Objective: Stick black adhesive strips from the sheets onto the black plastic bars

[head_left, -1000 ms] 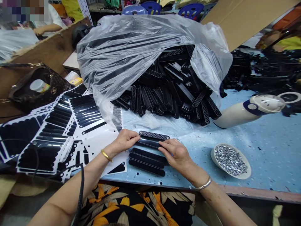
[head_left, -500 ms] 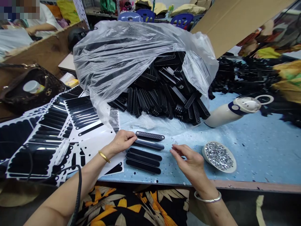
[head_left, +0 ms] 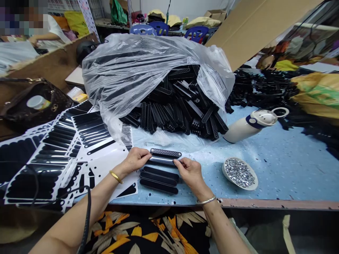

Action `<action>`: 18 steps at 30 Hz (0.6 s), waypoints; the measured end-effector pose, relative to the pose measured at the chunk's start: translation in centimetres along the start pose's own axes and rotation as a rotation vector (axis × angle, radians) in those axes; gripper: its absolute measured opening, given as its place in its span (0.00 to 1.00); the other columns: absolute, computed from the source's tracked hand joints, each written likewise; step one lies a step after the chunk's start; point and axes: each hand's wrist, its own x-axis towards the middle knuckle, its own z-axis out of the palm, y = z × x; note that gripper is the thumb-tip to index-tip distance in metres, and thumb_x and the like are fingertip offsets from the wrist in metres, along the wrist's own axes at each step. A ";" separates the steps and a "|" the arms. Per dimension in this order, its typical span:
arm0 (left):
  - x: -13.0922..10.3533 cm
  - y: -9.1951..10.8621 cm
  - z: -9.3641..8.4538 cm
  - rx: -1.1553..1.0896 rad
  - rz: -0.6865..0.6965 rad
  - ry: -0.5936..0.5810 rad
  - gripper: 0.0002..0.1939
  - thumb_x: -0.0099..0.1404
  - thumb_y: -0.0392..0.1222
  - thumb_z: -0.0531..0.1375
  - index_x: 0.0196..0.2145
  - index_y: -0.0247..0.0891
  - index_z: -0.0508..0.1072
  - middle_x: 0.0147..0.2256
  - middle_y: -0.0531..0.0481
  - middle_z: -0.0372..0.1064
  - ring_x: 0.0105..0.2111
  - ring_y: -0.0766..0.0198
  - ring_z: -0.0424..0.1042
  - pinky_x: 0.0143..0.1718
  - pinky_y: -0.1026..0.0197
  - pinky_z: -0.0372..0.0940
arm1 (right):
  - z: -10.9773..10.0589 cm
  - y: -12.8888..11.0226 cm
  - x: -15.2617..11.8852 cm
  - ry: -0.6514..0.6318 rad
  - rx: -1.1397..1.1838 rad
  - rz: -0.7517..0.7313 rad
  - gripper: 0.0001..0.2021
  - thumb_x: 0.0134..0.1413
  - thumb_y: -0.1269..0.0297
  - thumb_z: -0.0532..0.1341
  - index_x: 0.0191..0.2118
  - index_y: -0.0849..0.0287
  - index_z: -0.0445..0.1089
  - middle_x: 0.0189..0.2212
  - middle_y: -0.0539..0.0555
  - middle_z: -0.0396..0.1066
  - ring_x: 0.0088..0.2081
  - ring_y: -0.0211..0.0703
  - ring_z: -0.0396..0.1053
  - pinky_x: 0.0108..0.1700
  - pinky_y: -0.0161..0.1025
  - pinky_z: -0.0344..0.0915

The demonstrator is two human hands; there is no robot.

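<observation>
My left hand (head_left: 137,158) pinches the left end of a glossy black strip with rounded ends (head_left: 162,161). At its right end, the fingertips of my right hand (head_left: 191,173) are closed on the same strip. Just behind it lies a black handle-shaped piece with a cross-hatched face (head_left: 166,152); whether the strip touches it I cannot tell. Several smooth black bars (head_left: 159,180) lie side by side nearer the table edge. Sheets of similar black strips (head_left: 91,128) spread out left of my left hand.
A clear plastic bag (head_left: 119,67) spills black comb-like pieces (head_left: 169,113) behind my hands. To the right stand a bowl of small shiny metal parts (head_left: 239,173) and a tilted cream bottle (head_left: 239,128). A brown handbag (head_left: 58,97) sits at the left; a person (head_left: 50,33) works beyond.
My right hand has moved left from over the bare table and taken the strip's right end. My left hand keeps its pinch. The camera view has shifted slightly.
</observation>
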 end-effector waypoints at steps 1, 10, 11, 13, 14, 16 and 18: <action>0.0 0.0 0.0 -0.007 0.001 -0.003 0.16 0.63 0.43 0.53 0.24 0.34 0.73 0.20 0.53 0.65 0.23 0.68 0.62 0.27 0.67 0.56 | 0.0 0.1 0.2 -0.007 -0.001 0.001 0.26 0.58 0.44 0.53 0.16 0.57 0.66 0.12 0.51 0.64 0.17 0.36 0.60 0.23 0.35 0.54; 0.1 -0.4 0.0 -0.030 0.011 -0.025 0.17 0.64 0.43 0.53 0.23 0.34 0.74 0.20 0.54 0.66 0.24 0.68 0.63 0.28 0.68 0.56 | -1.7 0.0 0.9 -0.094 -0.001 -0.014 0.30 0.64 0.45 0.46 0.16 0.56 0.64 0.11 0.50 0.63 0.16 0.37 0.60 0.22 0.35 0.56; 0.1 -0.4 0.1 -0.023 0.014 -0.024 0.16 0.64 0.43 0.53 0.24 0.34 0.75 0.21 0.53 0.68 0.24 0.68 0.64 0.29 0.67 0.56 | -1.7 -0.3 0.8 -0.089 -0.007 -0.019 0.30 0.64 0.45 0.47 0.17 0.57 0.66 0.12 0.50 0.65 0.17 0.38 0.62 0.23 0.35 0.58; 0.2 -0.4 0.3 0.003 0.028 -0.023 0.15 0.63 0.41 0.54 0.26 0.35 0.77 0.23 0.52 0.71 0.26 0.67 0.66 0.30 0.67 0.58 | -1.4 -1.0 0.7 -0.067 -0.051 -0.048 0.27 0.60 0.42 0.52 0.22 0.58 0.71 0.18 0.53 0.70 0.22 0.40 0.67 0.27 0.36 0.60; 0.2 -0.4 0.4 0.020 0.037 -0.022 0.14 0.63 0.41 0.54 0.27 0.35 0.78 0.25 0.52 0.73 0.27 0.66 0.68 0.31 0.66 0.58 | -1.1 -1.5 0.7 -0.055 -0.092 -0.074 0.26 0.57 0.41 0.55 0.24 0.58 0.73 0.21 0.54 0.72 0.24 0.42 0.68 0.28 0.37 0.61; 0.1 -0.3 0.6 0.048 0.055 -0.020 0.13 0.62 0.40 0.55 0.29 0.36 0.79 0.27 0.50 0.76 0.29 0.64 0.70 0.33 0.65 0.59 | -0.2 -2.3 0.7 -0.036 -0.176 -0.126 0.25 0.53 0.39 0.58 0.25 0.57 0.74 0.23 0.55 0.73 0.27 0.43 0.70 0.30 0.37 0.61; 0.1 -0.3 0.8 0.057 0.056 -0.016 0.13 0.63 0.39 0.55 0.29 0.37 0.79 0.28 0.49 0.77 0.29 0.64 0.70 0.33 0.65 0.59 | 0.9 -2.7 0.7 -0.028 -0.201 -0.148 0.27 0.53 0.37 0.57 0.21 0.56 0.72 0.21 0.54 0.71 0.25 0.42 0.68 0.29 0.37 0.59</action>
